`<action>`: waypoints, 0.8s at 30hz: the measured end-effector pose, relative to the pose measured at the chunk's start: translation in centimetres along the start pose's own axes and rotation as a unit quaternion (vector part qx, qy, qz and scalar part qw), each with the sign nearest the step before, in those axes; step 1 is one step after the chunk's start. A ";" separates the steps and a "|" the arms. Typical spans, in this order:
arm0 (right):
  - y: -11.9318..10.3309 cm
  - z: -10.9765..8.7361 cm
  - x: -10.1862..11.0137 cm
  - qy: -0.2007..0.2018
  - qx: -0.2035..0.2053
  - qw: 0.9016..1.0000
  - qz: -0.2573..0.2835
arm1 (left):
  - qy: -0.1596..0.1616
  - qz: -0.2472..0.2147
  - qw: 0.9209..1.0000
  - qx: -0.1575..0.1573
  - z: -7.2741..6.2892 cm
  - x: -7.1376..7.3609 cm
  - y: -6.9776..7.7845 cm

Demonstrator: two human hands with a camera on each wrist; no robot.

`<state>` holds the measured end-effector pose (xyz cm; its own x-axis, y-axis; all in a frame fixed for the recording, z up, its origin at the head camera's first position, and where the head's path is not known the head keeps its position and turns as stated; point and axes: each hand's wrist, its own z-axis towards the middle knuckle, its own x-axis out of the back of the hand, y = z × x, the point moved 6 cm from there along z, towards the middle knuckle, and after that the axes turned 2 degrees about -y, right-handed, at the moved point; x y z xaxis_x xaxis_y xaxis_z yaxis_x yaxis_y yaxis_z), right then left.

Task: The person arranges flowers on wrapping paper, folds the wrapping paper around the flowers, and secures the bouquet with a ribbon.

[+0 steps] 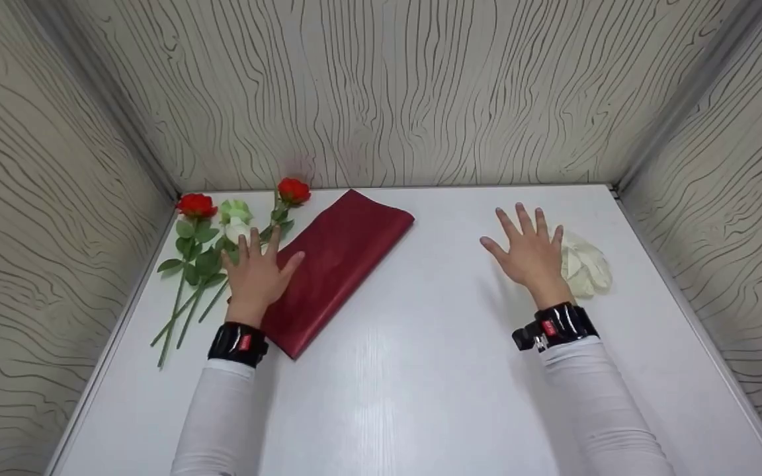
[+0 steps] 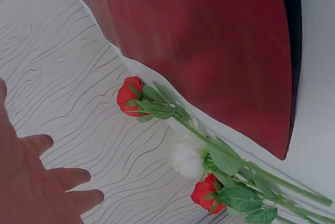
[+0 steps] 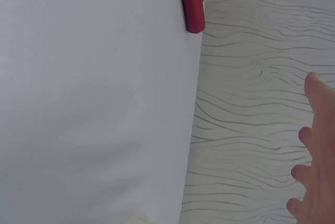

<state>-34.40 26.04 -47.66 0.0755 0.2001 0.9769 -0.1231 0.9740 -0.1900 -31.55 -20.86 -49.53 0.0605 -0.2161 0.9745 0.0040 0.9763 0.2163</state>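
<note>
With its fingers spread, my left hand point(image 1: 256, 277) hovers over the left edge of a folded dark red sheet point(image 1: 341, 264), holding nothing. Left of and beyond that hand lie artificial-looking roses: a red rose point(image 1: 196, 205), a whitish-green rose point(image 1: 235, 211) and another red rose point(image 1: 294, 191) beside the sheet's far end. In the left wrist view the red rose point(image 2: 131, 96) and a white rose point(image 2: 187, 153) show next to the sheet. My right hand point(image 1: 532, 256), fingers also spread and empty, is just left of a crumpled cream-white bundle point(image 1: 585, 264), partly hidden behind it.
The white table point(image 1: 381, 396) is enclosed by wood-grain panels at the back point(image 1: 381, 92), left and right. Several green stems point(image 1: 179, 324) point toward the near left side. A wrist camera strap sits on each forearm.
</note>
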 end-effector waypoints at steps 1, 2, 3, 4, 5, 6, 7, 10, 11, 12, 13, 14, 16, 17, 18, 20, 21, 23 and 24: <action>-0.5 0.1 -0.3 0.000 0.008 1.000 0.001 | -0.001 -0.006 1.000 -0.001 -0.2 0.0 0.3; -1.1 0.1 -0.6 -0.002 0.016 1.000 0.002 | -0.002 -0.013 1.000 -0.003 -0.4 -0.1 0.6; -1.7 0.2 -0.9 -0.005 0.024 1.000 0.002 | -0.003 -0.020 1.000 -0.007 -0.5 -0.1 0.9; -2.3 0.2 -1.3 -0.009 0.031 0.999 0.003 | -0.003 -0.027 1.000 -0.011 -0.7 -0.2 1.3; -2.9 0.2 -1.6 -0.012 0.039 0.999 0.001 | -0.003 -0.033 0.999 -0.016 -1.0 -0.4 1.7; -3.5 0.2 -2.0 -0.016 0.047 0.999 0.000 | -0.002 -0.038 0.999 -0.021 -1.2 -0.5 2.0; -4.1 0.2 -2.4 -0.020 0.054 0.998 -0.001 | -0.002 -0.042 0.999 -0.025 -1.4 -0.7 2.4; -6.0 0.2 -3.6 -0.031 0.073 0.997 -0.004 | -0.009 -0.049 0.998 -0.030 -2.1 -1.6 3.2; -6.6 0.1 -4.0 -0.035 0.079 0.996 -0.004 | -0.013 -0.050 0.998 -0.031 -2.4 -1.9 3.4; -7.2 0.0 -4.5 -0.039 0.084 0.996 -0.004 | -0.020 -0.051 0.998 -0.032 -2.6 -2.3 3.7; -7.9 -0.1 -4.9 -0.044 0.091 0.995 -0.004 | -0.026 -0.053 0.998 -0.032 -2.9 -2.8 3.9; -8.5 -0.3 -5.4 -0.049 0.098 0.994 -0.004 | -0.032 -0.056 0.997 -0.032 -3.2 -3.3 4.1; -9.8 -0.7 -6.5 -0.063 0.114 0.991 -0.006 | -0.045 -0.059 0.997 -0.032 -3.8 -4.2 4.4; -10.4 -0.9 -7.1 -0.069 0.123 0.990 -0.005 | -0.050 -0.063 0.996 -0.034 -4.1 -4.7 4.6; -10.9 -1.2 -7.6 -0.075 0.131 0.988 -0.006 | -0.054 -0.066 0.996 -0.034 -4.3 -5.1 4.8; -12.0 -1.6 -8.6 -0.084 0.145 0.986 -0.009 | -0.060 -0.072 0.995 -0.038 -4.8 -5.9 5.1; -12.4 -1.8 -9.1 -0.087 0.150 0.985 -0.012 | -0.062 -0.074 0.995 -0.040 -5.0 -6.2 5.3; -13.2 -2.2 -9.8 -0.090 0.160 0.983 -0.016 | -0.065 -0.076 0.994 -0.044 -5.3 -6.7 5.6; -13.6 -2.4 -10.1 -0.092 0.164 0.982 -0.017 | -0.069 -0.074 0.994 -0.044 -5.5 -6.9 5.8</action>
<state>-31.13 11.02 -55.20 -0.0913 0.1165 0.9890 -0.4371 0.8877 -0.1449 -26.45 -13.70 -55.39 -0.0845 -0.3513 0.9324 0.0902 0.9292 0.3583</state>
